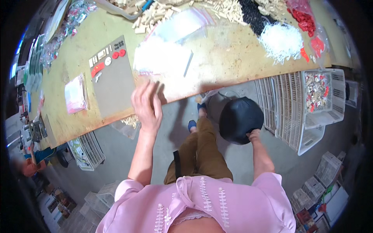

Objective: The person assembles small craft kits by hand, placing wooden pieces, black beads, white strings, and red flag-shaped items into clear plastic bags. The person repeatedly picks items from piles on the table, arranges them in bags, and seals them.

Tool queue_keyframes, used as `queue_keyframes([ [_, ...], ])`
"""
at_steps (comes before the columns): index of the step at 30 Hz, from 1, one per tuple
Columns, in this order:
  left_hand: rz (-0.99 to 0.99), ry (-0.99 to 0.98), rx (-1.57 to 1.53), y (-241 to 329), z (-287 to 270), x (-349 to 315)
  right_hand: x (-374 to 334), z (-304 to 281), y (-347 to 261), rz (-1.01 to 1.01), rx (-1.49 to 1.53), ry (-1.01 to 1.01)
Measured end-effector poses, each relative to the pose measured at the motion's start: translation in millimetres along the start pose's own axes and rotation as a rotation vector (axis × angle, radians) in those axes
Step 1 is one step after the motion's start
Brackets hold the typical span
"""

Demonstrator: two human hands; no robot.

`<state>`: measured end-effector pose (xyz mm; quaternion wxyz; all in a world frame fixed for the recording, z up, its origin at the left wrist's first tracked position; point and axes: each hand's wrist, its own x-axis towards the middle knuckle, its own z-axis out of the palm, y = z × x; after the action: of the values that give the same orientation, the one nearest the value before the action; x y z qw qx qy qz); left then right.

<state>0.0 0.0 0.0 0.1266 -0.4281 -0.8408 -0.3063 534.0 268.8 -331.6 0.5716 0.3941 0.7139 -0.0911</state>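
My left hand rests at the front edge of the wooden table, its fingers loosely stretched and holding nothing. Just beyond its fingertips lies a glaring white pile of clear plastic bags. To its left is a grey board bearing small wooden blocks, red discs, a white disc and black pieces. Down to the right, my right hand grips the rim of a round black stool seat, its fingers partly hidden. The stool stands below table height, right of my legs.
Wooden pieces, white strips and red parts are heaped along the table's far side. White plastic crates stand at the right, one holding small parts. Another person is at the far left.
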Motion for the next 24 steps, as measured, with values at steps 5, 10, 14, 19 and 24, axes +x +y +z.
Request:
queue_keyframes([
  [5,-0.164,-0.172,0.190,-3,26,23,-40,0,-13,0.006,-0.067,0.091],
  [10,-0.143,-0.230,0.258,-10,25,28,-40,-33,-1,0.124,0.933,-0.097],
  [14,-0.146,-0.247,0.232,-5,18,33,-102,-114,-41,0.044,1.060,-0.233],
  [19,-0.193,-0.290,0.209,-2,9,32,-32,-156,-30,-0.714,0.606,0.170],
  [24,-0.213,-0.332,0.202,0,9,34,-109,-308,-25,-0.954,0.194,0.152],
])
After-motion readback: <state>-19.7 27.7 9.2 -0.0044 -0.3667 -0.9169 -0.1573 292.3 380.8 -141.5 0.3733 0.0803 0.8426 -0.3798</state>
